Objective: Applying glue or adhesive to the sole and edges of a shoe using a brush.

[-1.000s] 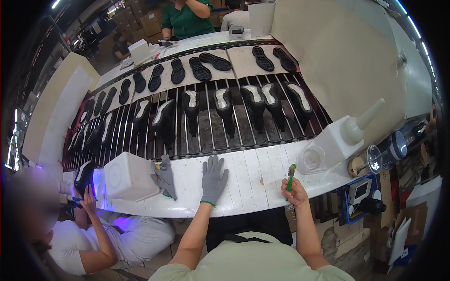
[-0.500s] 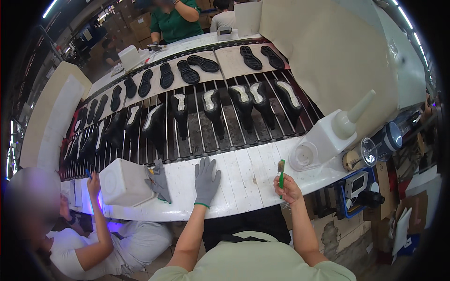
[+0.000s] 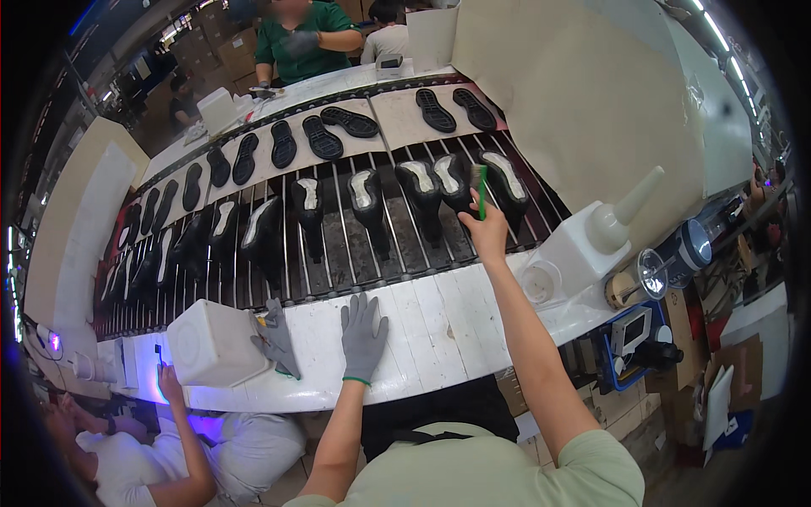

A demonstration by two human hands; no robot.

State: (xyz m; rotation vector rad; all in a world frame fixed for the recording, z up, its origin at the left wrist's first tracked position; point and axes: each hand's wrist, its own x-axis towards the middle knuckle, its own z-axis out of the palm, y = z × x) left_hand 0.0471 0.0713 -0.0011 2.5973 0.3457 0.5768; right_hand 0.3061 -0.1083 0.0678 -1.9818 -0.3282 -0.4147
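My right hand (image 3: 487, 228) is bare and closed round a green toothbrush (image 3: 481, 193), its bristle end up. It is over the metal rods (image 3: 397, 241) of the conveyor, next to a black shoe upper (image 3: 516, 201) that lies bottom up with a white strip along it. More such uppers stretch away to the left. In a grey glove with a green cuff, my left hand (image 3: 365, 340) lies flat on the white tabletop (image 3: 431, 338), fingers stretched and nothing in them. A loose grey glove (image 3: 275, 338) lies to its left.
Black soles (image 3: 283, 144) lie in a row behind the uppers. A white jug (image 3: 211, 346) stands left; a white spouted bottle (image 3: 583, 241) and clear cup (image 3: 541, 283) stand right, near a lidded drink cup (image 3: 650, 275). A co-worker's hand (image 3: 171, 384) holds a brush at left; another person (image 3: 304, 42) stands opposite.
My right hand has moved forward and left with the toothbrush, from above the tabletop to over the uppers. My left hand stays flat on the table. The left co-worker's hand has come lower.
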